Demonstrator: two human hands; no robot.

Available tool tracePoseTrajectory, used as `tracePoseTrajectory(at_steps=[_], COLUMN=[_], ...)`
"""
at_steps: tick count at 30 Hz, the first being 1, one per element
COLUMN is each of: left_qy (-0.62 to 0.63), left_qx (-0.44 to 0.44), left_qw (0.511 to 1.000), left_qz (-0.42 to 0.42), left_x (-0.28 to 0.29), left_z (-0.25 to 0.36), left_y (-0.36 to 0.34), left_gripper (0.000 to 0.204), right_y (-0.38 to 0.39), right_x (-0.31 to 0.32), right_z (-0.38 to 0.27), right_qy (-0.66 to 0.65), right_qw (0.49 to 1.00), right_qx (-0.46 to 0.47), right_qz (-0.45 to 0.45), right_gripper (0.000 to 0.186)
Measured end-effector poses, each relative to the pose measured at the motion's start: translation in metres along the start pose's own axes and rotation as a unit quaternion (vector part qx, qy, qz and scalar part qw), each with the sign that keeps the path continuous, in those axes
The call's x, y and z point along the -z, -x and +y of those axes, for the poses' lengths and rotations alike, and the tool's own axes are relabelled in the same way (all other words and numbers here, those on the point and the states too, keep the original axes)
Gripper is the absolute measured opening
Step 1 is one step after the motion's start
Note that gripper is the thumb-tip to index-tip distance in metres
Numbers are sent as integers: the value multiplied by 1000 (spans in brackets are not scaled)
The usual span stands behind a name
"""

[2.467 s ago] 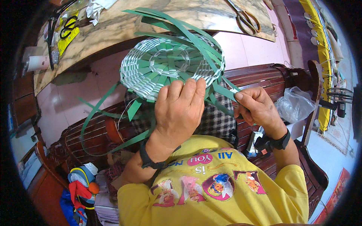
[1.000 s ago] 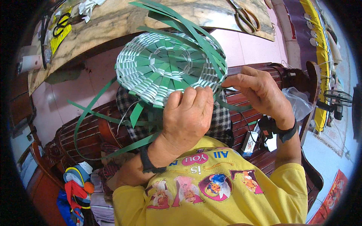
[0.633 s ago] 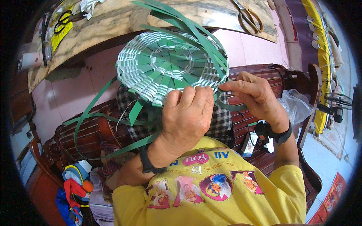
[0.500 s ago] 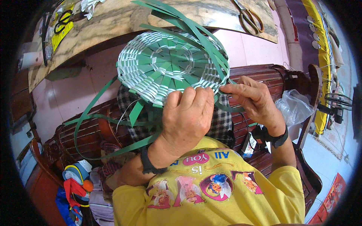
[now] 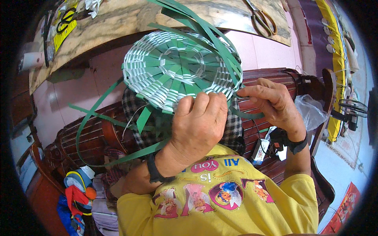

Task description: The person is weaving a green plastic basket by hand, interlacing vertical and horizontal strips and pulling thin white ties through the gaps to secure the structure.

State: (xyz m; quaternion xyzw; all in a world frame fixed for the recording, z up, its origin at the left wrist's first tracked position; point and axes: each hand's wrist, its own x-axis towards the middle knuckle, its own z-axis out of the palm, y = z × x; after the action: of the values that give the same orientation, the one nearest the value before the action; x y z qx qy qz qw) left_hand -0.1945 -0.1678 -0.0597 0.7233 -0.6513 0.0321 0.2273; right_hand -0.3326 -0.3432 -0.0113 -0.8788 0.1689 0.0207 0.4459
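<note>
A round shallow basket (image 5: pixel 153 67), woven from green and white flat strips, tilts above my lap with its inside showing. My left hand (image 5: pixel 201 122) is closed over its near rim, fingers on the inside and thumb hidden. At the right side of the rim, my right hand (image 5: pixel 271 102) pinches with thumb and forefinger at a green strip (image 5: pixel 248 115); the exact spot between the fingertips is hard to see. Long loose green strips (image 5: pixel 218 43) stick up across the far right of the basket. Another long strip (image 5: pixel 80 137) loops down at the left.
Beyond the basket stands a marble-patterned table (image 5: pixel 130 17) with large scissors (image 5: pixel 263 21) and small black-handled scissors (image 5: pixel 66 20). Under me is a dark slatted wooden bench (image 5: pixel 84 137). A clear plastic bag (image 5: pixel 311 112) lies at the right, and colourful cloth items (image 5: pixel 78 192) at the lower left.
Both hands have shifted slightly to the right, and the basket has moved a little with them. My right hand keeps its pinch beside the rim; the loose strips sway slightly.
</note>
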Motion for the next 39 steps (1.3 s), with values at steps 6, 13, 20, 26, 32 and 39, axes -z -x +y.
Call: tracePoseTrajectory(at_steps=[6,13,20,26,32,39], left_qy=[2,5,6,12,18,5], left_qx=[-6,-6,6,6,8,2], left_qw=[1000,1000,1000,1000,1000,1000], left_qz=[9,-6,-10,12,16,12], left_x=[-2,-1,-2,-5,0,0], left_z=[2,2,0,-3,-2,0], left_y=[0,-2,-2,-1,-2,-3], left_gripper=[28,26,24,25,27,28], right_y=[-13,-30,-23,-7,-4,-9], right_x=[17,29,14,-3,6,13], right_z=[-6,-22,-11,-9,-8,-8], right_qy=[55,176,164,73,8,27], right_qw=[996,973,981,996,999,998], right_qx=[8,7,34,-28,-7,-4], right_qz=[-66,-147,-102,-34,-38,-50], right_gripper=[37,33,37,39,38,33])
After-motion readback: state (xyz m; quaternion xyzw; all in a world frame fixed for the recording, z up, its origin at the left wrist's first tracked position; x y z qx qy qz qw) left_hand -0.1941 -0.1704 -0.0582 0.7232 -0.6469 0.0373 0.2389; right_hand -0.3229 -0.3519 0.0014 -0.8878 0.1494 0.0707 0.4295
